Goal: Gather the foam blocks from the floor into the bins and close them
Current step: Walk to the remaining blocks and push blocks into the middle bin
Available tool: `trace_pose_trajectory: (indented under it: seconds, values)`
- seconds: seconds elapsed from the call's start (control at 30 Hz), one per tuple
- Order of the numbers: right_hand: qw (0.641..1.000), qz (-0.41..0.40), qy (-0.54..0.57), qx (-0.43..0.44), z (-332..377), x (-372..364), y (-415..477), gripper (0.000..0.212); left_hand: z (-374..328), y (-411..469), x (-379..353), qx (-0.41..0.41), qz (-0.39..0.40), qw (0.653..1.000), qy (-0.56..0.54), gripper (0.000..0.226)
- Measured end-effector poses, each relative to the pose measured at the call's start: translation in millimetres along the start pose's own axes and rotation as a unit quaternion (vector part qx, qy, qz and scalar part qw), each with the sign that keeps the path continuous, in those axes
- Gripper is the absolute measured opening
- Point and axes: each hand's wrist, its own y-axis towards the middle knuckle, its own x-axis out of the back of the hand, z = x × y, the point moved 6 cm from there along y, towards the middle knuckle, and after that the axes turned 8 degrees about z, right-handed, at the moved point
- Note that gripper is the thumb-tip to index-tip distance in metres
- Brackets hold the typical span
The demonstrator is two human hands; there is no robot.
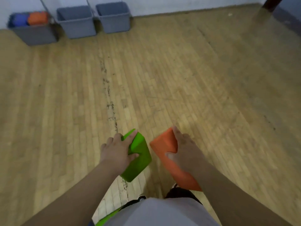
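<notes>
Left bin (35, 35) holds blue and orange blocks — two other bins (78, 25) look empty. Left hand (118, 151) fingers clamp green block (138, 159), right hand (187, 154) clamps orange block (167, 144) — both above the floor (179, 79).
</notes>
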Motion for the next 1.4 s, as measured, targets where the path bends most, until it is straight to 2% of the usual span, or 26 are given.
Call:
trace_pose_trajectory:
  seconds: [0.23,0.4,0.53,0.7,0.87,1.03,1.23,1.4]
  values:
    - [0.996,-0.001,-0.046,0.078,39.5,51.8,131.1,0.108,34.1,70.8,41.6,0.097,-0.024,0.994,-0.038,0.092]
    - [0.991,0.015,-0.054,0.119,57.3,130.9,227.9,0.107,35.9,143.4,101.2,0.171,-0.023,0.982,-0.078,0.092]
    - [0.983,0.027,-0.062,0.168,84.4,199.4,292.5,0.108,32.8,191.8,158.3,0.195,-0.065,0.973,-0.103,0.092]
    - [0.975,0.043,-0.052,0.213,133.2,247.9,360.3,0.105,54.0,246.6,211.2,0.22,-0.079,0.963,-0.137,0.091]
    - [0.969,0.026,-0.052,0.241,182.6,267.3,431.2,0.096,106.0,323.5,258.9,0.223,-0.102,0.96,-0.133,0.09]
    - [0.969,-0.01,-0.059,0.24,238.3,284.8,516.2,0.099,172.3,411.8,306.4,0.205,-0.103,0.963,-0.14,0.09]
    - [0.972,-0.064,-0.04,0.223,347.3,314.7,621.9,0.102,270.6,505.5,387.8,0.179,-0.097,0.971,-0.127,0.09]
    - [0.97,-0.067,-0.043,0.232,435.2,328.3,685.5,0.1,345.4,555.2,447.8,0.188,-0.111,0.966,-0.137,0.09]
